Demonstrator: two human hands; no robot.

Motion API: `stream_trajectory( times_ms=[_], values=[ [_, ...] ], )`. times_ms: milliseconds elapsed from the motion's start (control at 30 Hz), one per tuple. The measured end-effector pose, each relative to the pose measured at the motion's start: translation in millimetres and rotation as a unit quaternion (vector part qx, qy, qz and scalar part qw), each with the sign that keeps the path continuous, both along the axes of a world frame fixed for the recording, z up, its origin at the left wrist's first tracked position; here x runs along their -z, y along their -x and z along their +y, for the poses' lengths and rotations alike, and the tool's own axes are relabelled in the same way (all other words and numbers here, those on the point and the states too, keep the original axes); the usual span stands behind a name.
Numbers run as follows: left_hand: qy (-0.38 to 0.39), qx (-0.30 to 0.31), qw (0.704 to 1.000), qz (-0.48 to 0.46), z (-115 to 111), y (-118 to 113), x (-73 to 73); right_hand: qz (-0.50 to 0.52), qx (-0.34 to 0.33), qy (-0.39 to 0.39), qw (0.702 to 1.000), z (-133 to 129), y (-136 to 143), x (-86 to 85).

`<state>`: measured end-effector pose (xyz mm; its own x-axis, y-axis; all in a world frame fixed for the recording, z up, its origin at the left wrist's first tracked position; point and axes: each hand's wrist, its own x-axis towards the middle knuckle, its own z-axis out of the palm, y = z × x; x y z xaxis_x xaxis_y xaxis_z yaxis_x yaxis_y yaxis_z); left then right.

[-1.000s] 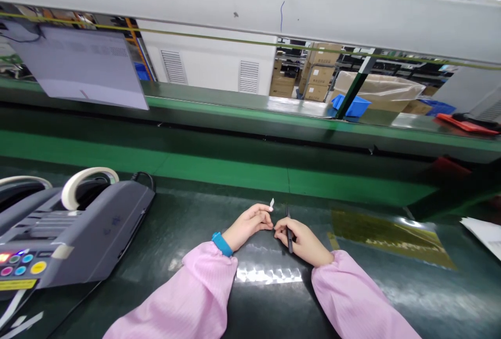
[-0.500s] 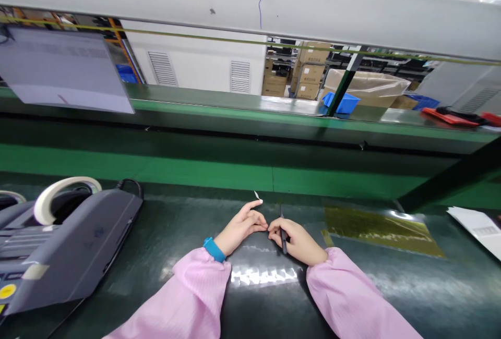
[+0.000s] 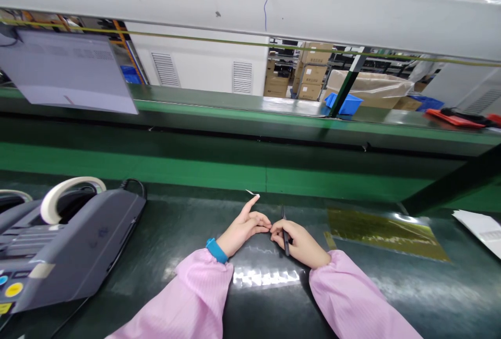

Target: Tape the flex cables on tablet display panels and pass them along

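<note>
My left hand (image 3: pixel 245 228), a blue band (image 3: pixel 216 251) round its wrist, has its index finger stretched out, with a small white strip (image 3: pixel 252 193) stuck at the tip. Its other fingers are pinched together; whatever they hold is too small to make out. My right hand (image 3: pixel 296 240) is closed round a slim black tool (image 3: pixel 286 245), perhaps tweezers or a pen, with its thin end pointing away from me. The fingertips of both hands meet or nearly meet just above the dark green tabletop (image 3: pixel 270 310).
On the left stands a grey tape dispenser-like machine (image 3: pixel 94 245) with a white ring (image 3: pixel 49 203) on top. A yellowish film sheet (image 3: pixel 385 232) lies to the right, white papers (image 3: pixel 477 229) beyond it. A green ledge (image 3: pixel 203 96) bearing a blue bin (image 3: pixel 349 104) runs behind.
My left index finger has lifted slightly, and the white strip on its tip now slants further left. Both hands stay together, and the whole view has shifted a little.
</note>
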<state>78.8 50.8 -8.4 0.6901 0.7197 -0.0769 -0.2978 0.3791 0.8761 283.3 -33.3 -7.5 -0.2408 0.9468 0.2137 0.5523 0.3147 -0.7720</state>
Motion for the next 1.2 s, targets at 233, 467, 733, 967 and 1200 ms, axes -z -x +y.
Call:
stream_trajectory(
  times_ms=[233, 467, 733, 967, 1200],
  values=[
    [0.006, 0.001, 1.000, 0.006, -0.1, -0.3, -0.5, -0.002, -0.002, -0.001, 1.000, 0.3, -0.4, 0.4],
    [0.005, 0.001, 1.000, 0.007, 0.0, 0.0, -0.3, -0.006, 0.002, 0.001, 1.000, -0.2, -0.7, 1.2],
    [0.001, 0.001, 1.000, 0.004, 0.8, 0.1, 3.0, -0.008, 0.003, 0.003, 1.000, -0.5, -0.1, -0.8],
    [-0.003, 0.003, 1.000, -0.001, 1.6, -0.4, 6.0, -0.007, 0.003, 0.004, 1.000, -0.6, -0.7, -0.6],
    [-0.006, 0.001, 1.000, -0.003, 0.7, -0.5, 5.5, -0.007, 0.003, 0.008, 1.000, -0.8, -0.4, 1.4]
  ],
)
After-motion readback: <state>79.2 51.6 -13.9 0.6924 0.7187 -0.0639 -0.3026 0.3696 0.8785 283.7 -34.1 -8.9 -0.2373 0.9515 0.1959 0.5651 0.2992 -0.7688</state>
